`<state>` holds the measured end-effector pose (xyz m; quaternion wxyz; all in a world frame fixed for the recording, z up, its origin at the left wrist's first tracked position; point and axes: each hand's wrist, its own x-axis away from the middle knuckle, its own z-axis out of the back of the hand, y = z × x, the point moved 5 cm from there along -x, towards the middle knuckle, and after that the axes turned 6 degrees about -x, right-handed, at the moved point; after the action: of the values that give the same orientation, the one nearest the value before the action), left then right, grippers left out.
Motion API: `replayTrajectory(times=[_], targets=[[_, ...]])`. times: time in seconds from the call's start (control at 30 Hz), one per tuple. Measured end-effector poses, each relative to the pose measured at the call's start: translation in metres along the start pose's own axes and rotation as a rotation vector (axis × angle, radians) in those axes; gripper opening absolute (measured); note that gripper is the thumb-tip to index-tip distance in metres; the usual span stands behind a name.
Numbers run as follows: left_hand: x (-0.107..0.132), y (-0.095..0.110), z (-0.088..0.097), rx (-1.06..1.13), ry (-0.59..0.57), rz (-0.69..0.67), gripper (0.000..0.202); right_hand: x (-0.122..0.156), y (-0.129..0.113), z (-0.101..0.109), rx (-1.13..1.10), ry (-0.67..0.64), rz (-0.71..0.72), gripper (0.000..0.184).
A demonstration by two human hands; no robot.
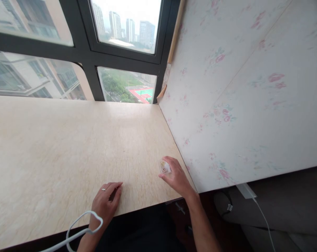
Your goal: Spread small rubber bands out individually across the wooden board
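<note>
My right hand (175, 175) is closed around the edges of a small clear plastic box (162, 167), near the right side of the pale marble-patterned sill (69, 147). Inside the box are small ring-like pieces, gold and reddish in colour, too small to make out exactly. Near the front edge of the sill rests my left hand (105, 199), with a ring (103, 189) on one finger. Its thumb and forefinger tips are pressed together in a pinch; whatever may be between them is too small to see.
A white cable (86, 229) loops over my left wrist. The floral-papered wall (226, 87) bounds the sill on the right, and a dark-framed window (86, 59) stands behind it. At lower right, a white adapter (246, 190) with a cord lies beside a grey surface.
</note>
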<state>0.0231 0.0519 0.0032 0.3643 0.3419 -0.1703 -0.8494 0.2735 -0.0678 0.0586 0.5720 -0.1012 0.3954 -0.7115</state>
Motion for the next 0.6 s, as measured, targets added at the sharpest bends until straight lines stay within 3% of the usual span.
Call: replayTrajectory(times=[0.07, 0.13, 0.3, 0.47, 0.6], targets=[[0.0, 0.0, 0.0, -0.01, 0.004, 0.0, 0.022, -0.006, 0.017, 0.009, 0.103, -0.122, -0.044, 0.079], [0.0, 0.001, 0.0, -0.009, 0.005, -0.001, 0.022, -0.013, 0.03, 0.012, 0.163, -0.223, -0.082, 0.091], [-0.002, 0.003, 0.002, 0.011, -0.004, 0.009, 0.022, -0.026, 0.037, 0.008, 0.226, -0.389, -0.18, 0.09], [-0.003, 0.006, 0.004, 0.045, -0.012, 0.051, 0.02, -0.032, 0.021, 0.008, 0.249, -0.373, -0.172, 0.088], [-0.004, 0.008, 0.008, 0.194, -0.06, 0.149, 0.02, -0.039, -0.001, -0.003, 0.038, -0.316, -0.12, 0.088]])
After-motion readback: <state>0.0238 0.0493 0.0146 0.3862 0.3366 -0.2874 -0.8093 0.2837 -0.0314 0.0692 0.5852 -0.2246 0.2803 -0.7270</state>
